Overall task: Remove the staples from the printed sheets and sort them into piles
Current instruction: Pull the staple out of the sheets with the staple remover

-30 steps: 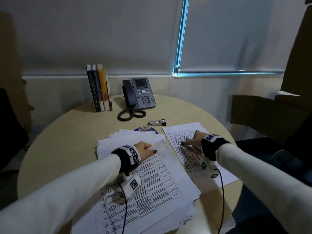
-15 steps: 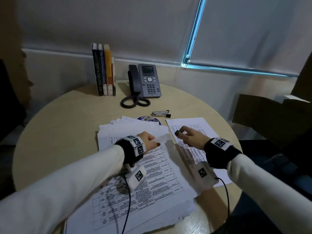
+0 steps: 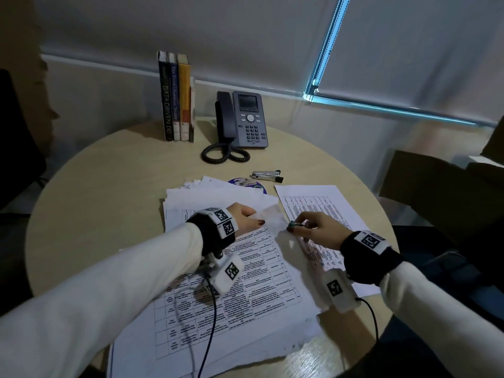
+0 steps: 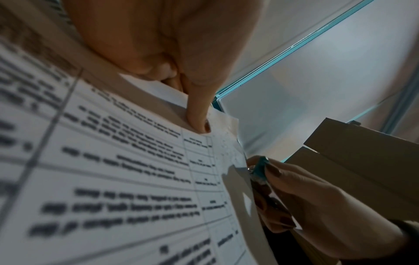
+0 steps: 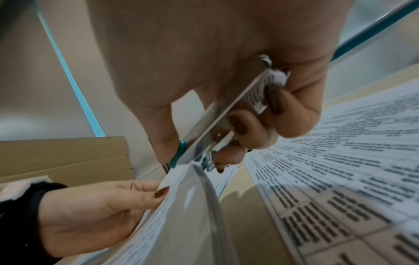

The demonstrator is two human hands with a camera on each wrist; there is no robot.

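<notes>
My left hand [image 3: 246,218] pinches the lifted corner of the sheets [image 3: 240,271] at frame centre. My right hand [image 3: 313,227] is clamped on the remover [image 5: 217,125], its teal tip at that corner. I cannot make out the staple itself; fingers hide it.

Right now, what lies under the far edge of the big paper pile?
A disc with a printed label pokes out from under the paper pile. Only its far part shows; the rest is covered by the sheets.
</notes>
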